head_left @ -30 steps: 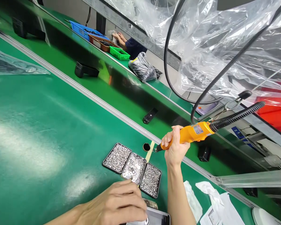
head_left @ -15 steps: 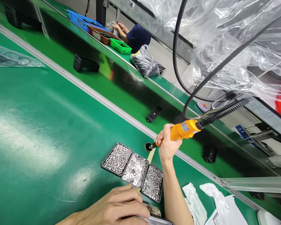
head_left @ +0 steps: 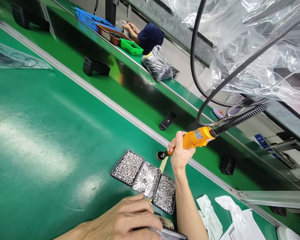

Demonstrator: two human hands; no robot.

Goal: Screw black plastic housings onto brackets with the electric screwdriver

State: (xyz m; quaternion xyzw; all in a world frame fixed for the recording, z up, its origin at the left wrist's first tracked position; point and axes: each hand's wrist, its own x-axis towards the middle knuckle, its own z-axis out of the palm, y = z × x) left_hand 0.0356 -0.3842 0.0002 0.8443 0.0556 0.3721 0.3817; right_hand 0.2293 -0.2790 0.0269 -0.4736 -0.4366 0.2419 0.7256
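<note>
Orange plastic fills our right hand (head_left: 180, 156): we grip an electric screwdriver (head_left: 196, 138) around its body, fingers wrapped tight, its dark tip lowered into a small round black cup (head_left: 161, 155) that sits on the green work mat (head_left: 52, 133) at the top of a strip of beige tape (head_left: 163, 164). A ribbed black cable (head_left: 240, 116) runs from the tool's rear up and to the right, joining a thick black hose (head_left: 193, 60) that loops overhead.

Our left hand (head_left: 126, 218) lies at the bottom edge, palm down, fingers curled over a flat grey device (head_left: 170, 234) of which only a corner shows; we cannot tell how firmly it is held.

Between the two hands, three small black trays (head_left: 144, 178) sit side by side, touching, each filled with silvery screws or washers. White paper scraps (head_left: 227, 213) lie to the right of our right forearm.

Beyond the mat's metal rail (head_left: 109, 103) runs a darker green conveyor belt (head_left: 139, 90) carrying several black parts, one (head_left: 96, 66) well up the line, another (head_left: 167, 121) near the cup, a third (head_left: 227, 165) just right of the screwdriver. A clear bag (head_left: 12, 60) lies at far left. Farther off, a bag of black parts (head_left: 157, 66), green (head_left: 131, 47), brown (head_left: 112, 35) and blue bins (head_left: 89, 21), and a co-worker in a dark sleeve (head_left: 150, 35). Crumpled clear plastic sheeting (head_left: 252, 43) hangs at upper right.
</note>
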